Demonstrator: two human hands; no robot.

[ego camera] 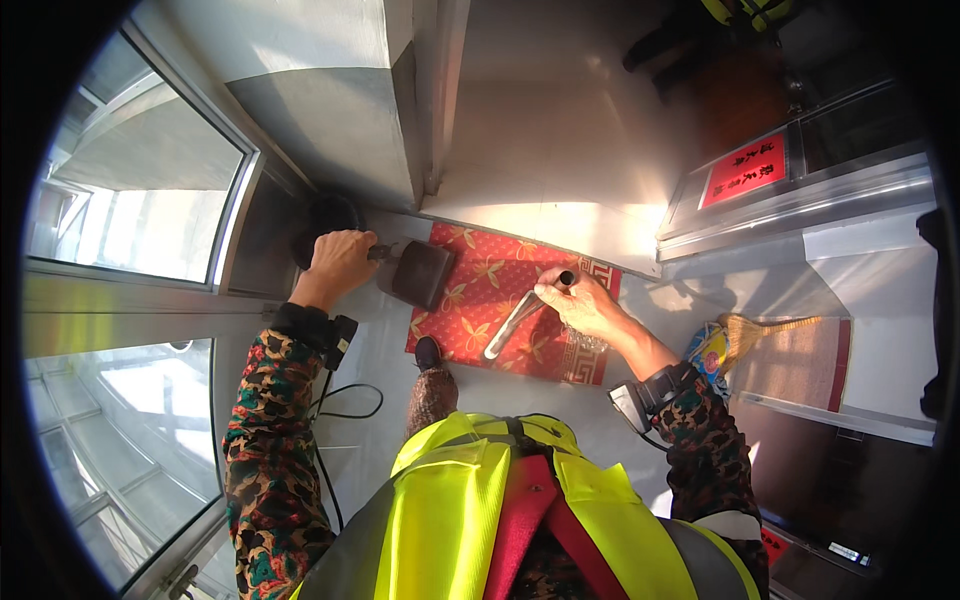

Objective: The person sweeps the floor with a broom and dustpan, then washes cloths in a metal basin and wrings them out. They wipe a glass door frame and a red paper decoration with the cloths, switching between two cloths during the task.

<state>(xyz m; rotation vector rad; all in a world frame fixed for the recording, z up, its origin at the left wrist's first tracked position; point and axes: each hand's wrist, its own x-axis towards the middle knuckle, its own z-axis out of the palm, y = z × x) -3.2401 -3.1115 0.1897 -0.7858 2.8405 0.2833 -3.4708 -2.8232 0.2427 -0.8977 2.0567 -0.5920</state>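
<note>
My left hand [341, 262] is closed on the handle of a dark shovel or dustpan [424, 275], whose flat blade hangs over the left end of a red patterned mat [480, 300]. Above the mat's right part, my right hand [577, 300] grips a metal tube [566, 278] with a dark open end. A long, pale, shiny piece [510, 324] slants down and left from the same hand; whether it joins the tube I cannot tell. Some clear, crinkled material [589, 341] shows just below that hand.
A straw broom [742, 337] lies by a blue and yellow bag [709, 351] at the right. A dark round container [330, 217] stands at the left, near a metal-framed glass door [225, 247]. A black cable [360, 386] hangs by my left sleeve. Another person [675, 45] is at the top right.
</note>
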